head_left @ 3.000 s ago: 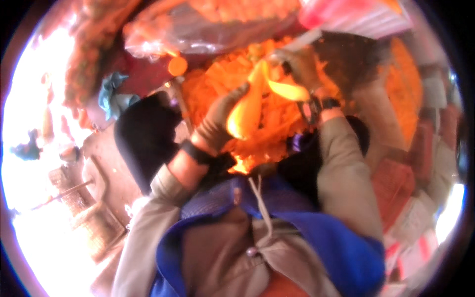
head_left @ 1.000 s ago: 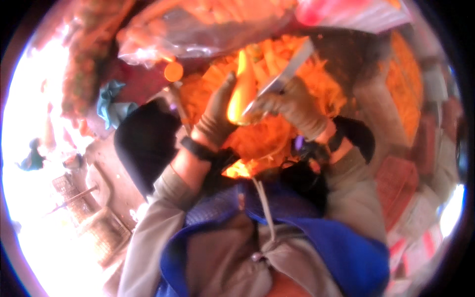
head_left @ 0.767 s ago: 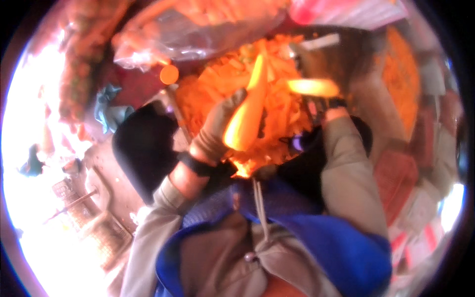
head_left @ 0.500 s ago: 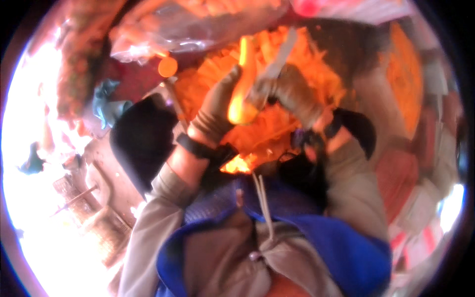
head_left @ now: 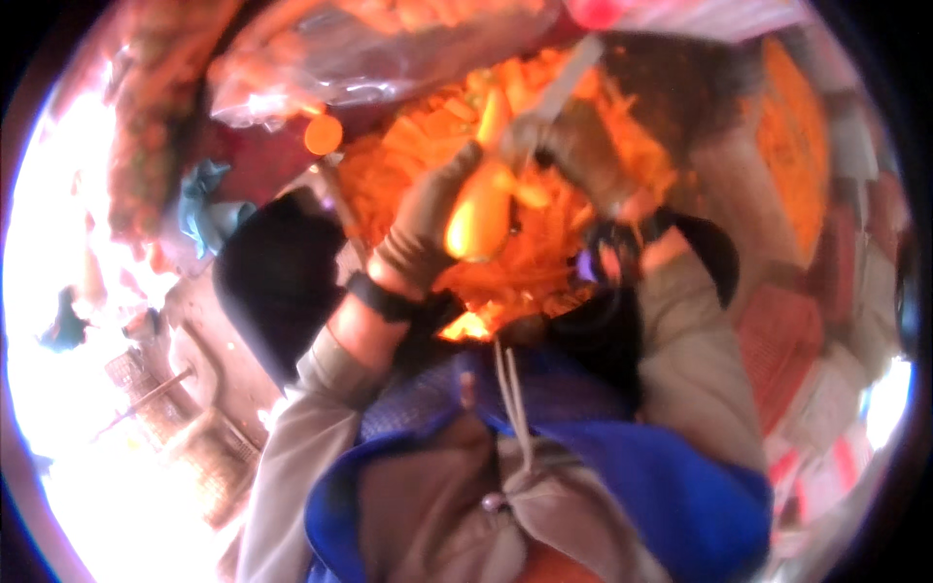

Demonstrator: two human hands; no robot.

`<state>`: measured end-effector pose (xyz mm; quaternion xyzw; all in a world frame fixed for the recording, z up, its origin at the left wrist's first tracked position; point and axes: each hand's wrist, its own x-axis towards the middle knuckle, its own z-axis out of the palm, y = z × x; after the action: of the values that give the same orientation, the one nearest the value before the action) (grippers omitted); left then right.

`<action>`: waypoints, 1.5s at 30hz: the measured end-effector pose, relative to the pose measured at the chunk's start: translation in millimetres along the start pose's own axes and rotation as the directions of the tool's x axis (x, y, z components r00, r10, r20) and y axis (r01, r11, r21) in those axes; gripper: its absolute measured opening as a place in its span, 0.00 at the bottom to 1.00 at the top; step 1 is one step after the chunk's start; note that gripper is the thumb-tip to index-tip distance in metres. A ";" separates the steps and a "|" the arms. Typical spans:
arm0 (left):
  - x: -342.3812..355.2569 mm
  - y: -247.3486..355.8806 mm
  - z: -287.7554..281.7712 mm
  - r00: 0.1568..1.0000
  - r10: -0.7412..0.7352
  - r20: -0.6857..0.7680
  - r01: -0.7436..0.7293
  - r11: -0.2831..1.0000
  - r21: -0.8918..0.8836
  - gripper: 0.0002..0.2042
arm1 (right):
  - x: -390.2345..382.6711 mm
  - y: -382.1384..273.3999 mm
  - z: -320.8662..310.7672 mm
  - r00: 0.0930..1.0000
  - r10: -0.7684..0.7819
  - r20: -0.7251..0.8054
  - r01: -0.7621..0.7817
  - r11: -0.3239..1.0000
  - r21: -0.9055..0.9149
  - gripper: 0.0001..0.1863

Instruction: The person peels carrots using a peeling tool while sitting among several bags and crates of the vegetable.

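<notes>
My gloved left hand is closed on a long, tapered yellow-orange vegetable, like a carrot, wide end toward me. My gloved right hand is closed on a knife, its broad pale blade pointing up and away beyond the vegetable's upper part. A short piece of the same bright colour sits between the hands; whether it is attached is blurred. Below them lies a heap of orange strips and pieces. An orange disc lies left of the heap.
At the top are a clear plastic bag with orange items and a pink-white package. A teal cloth lies left. An orange pile is on the right, above a red block. Baskets and a very bright area are at lower left.
The right hand and blade swung right and back in repeatedly beside the vegetable. Since half a second ago they have risen slightly, and a short bright piece now shows between the hands.
</notes>
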<state>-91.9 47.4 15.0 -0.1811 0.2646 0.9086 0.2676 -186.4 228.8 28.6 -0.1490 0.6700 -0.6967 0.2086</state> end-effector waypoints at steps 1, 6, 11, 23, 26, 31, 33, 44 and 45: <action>-11.3 -3.4 4.8 0.999 0.027 -0.017 -0.025 0.992 0.127 0.24 | 16.5 3.2 -21.4 0.994 0.013 -0.105 -0.030 0.986 -0.161 0.17; -23.1 -4.9 15.7 0.998 0.070 0.001 -0.069 0.993 0.091 0.27 | 23.6 15.3 -60.1 0.926 -0.267 -0.266 0.142 0.901 -0.410 0.11; 4.1 -2.9 -21.7 0.994 0.059 0.087 -0.057 0.998 -0.024 0.30 | -27.2 -27.9 6.9 0.997 0.065 0.034 -0.065 0.998 -0.001 0.09; -20.0 -16.7 2.5 0.999 0.017 0.049 -0.022 0.994 0.103 0.25 | 27.4 39.7 -70.3 0.897 0.044 -0.440 -0.120 0.982 -0.147 0.11; -10.8 -7.2 5.9 0.999 -0.029 -0.027 0.024 0.982 -0.187 0.28 | 10.4 7.2 -35.2 0.932 0.087 -0.353 -0.100 0.995 -0.020 0.12; 3.1 -12.0 -12.8 1.000 -0.008 0.020 0.013 0.969 -0.248 0.26 | -38.5 -22.9 20.6 0.984 0.167 0.062 -0.168 0.986 0.007 0.11; 5.5 -13.3 -2.9 0.991 -0.128 0.044 0.135 0.915 -0.381 0.26 | -46.9 -18.9 33.7 0.969 0.154 0.192 -0.162 0.986 0.028 0.09; -25.3 -9.8 6.1 0.999 0.022 0.046 -0.017 0.995 -0.097 0.29 | 10.8 4.7 -45.2 0.905 0.123 -0.408 -0.193 0.972 -0.135 0.11; -22.9 -9.8 -2.9 0.997 0.021 0.071 -0.012 0.992 -0.125 0.30 | 3.3 0.8 -34.7 0.933 0.132 -0.336 -0.168 0.983 -0.080 0.11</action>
<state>-67.6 43.9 19.7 -0.1622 0.1991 0.9314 0.2578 -206.1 257.4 25.6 0.0100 0.7413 -0.6568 0.1382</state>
